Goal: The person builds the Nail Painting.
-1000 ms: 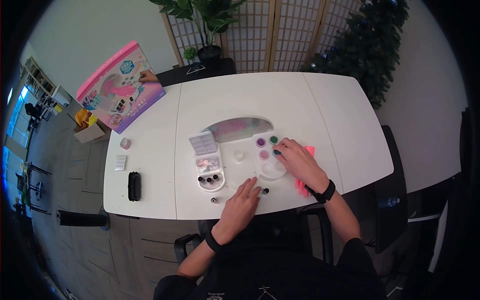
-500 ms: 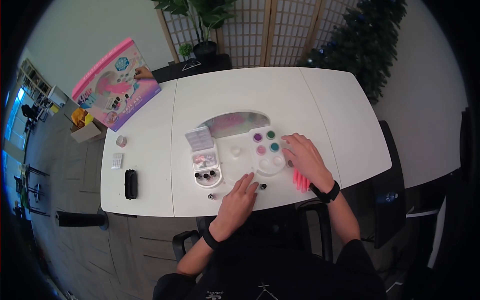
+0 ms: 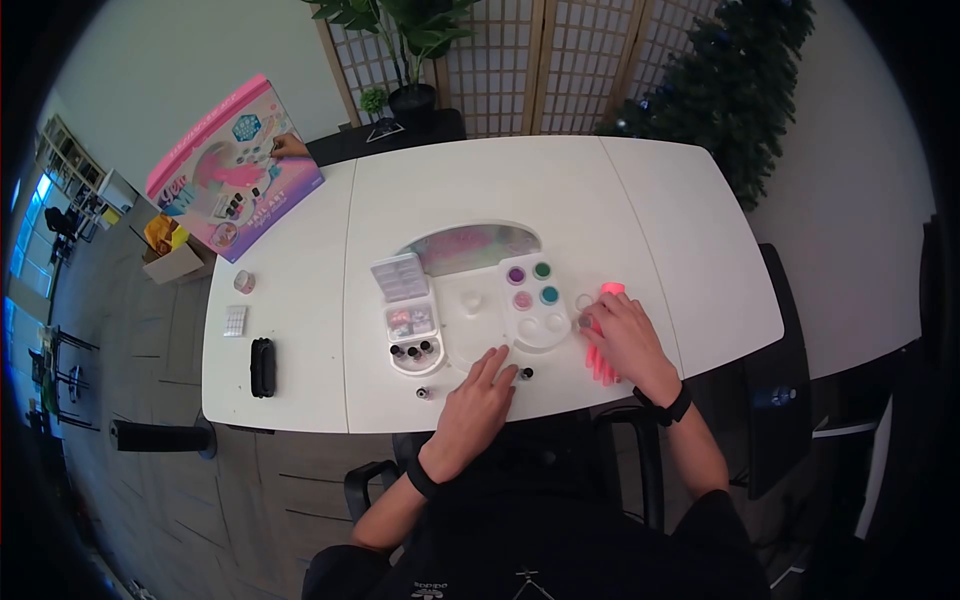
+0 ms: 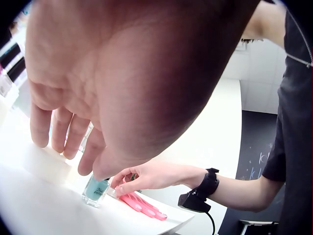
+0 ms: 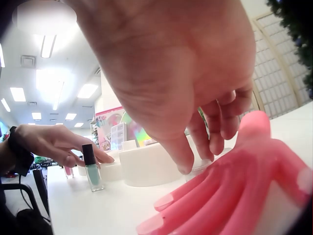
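My right hand (image 3: 622, 338) has its thumb and fingertips at a small clear pot (image 5: 195, 169), pinching it low at the table. Under and beside that hand lies a pink plastic hand (image 5: 234, 181) with its fingers spread. My left hand (image 3: 482, 400) lies with fingers extended at the front of a white nail-art station (image 3: 470, 345). By its thumb stands a teal nail polish bottle (image 5: 93, 171) with a black cap. The station's right side has a palette (image 3: 535, 345) with purple, green, pink and teal pots in its wells; two wells lie bare.
At the station's left, a lidded case (image 3: 410, 320) stands open behind several black-capped bottles. Another small bottle (image 3: 423, 393) stands in front. Farther left are a black pouch (image 3: 262, 368), a white tile sheet (image 3: 235, 321), a small jar (image 3: 244, 282) and the nail-art box (image 3: 235, 170).
My right hand has left the teal pot in the palette and moved right and toward me, to the clear pot by the pink hand. My left hand has stayed in place.
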### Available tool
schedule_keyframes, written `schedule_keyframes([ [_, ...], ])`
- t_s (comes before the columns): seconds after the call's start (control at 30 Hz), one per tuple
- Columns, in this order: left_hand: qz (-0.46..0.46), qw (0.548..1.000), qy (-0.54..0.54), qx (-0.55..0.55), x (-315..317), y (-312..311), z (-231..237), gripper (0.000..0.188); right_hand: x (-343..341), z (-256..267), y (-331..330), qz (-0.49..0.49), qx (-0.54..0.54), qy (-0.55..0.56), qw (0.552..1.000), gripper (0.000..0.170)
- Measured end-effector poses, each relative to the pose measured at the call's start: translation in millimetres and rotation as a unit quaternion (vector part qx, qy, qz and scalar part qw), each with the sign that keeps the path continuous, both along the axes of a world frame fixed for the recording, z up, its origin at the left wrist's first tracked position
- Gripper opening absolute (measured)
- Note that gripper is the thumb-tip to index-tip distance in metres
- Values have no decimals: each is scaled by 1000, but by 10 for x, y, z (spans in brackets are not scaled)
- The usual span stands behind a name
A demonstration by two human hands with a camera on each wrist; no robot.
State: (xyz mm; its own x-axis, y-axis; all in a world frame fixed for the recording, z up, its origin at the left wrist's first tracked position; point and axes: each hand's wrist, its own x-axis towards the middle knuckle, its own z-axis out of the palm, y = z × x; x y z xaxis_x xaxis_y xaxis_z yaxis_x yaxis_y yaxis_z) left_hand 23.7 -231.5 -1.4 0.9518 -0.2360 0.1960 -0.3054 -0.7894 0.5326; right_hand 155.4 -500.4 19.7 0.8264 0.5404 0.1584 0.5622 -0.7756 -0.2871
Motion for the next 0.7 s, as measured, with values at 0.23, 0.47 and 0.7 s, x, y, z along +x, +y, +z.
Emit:
schedule_keyframes([
  [0.23,-3,1000,-10,11,5,-10,-22,34,-70,229,472,92,31,-52,994,22],
  [0.47,0,1000,6,10,14,-1,4,35,-88,58,718,116,-42,-80,989,27],
  [0.7,0,1000,5,13,11,-7,6,35,-89,52,707,111,10,-28,993,26],
])
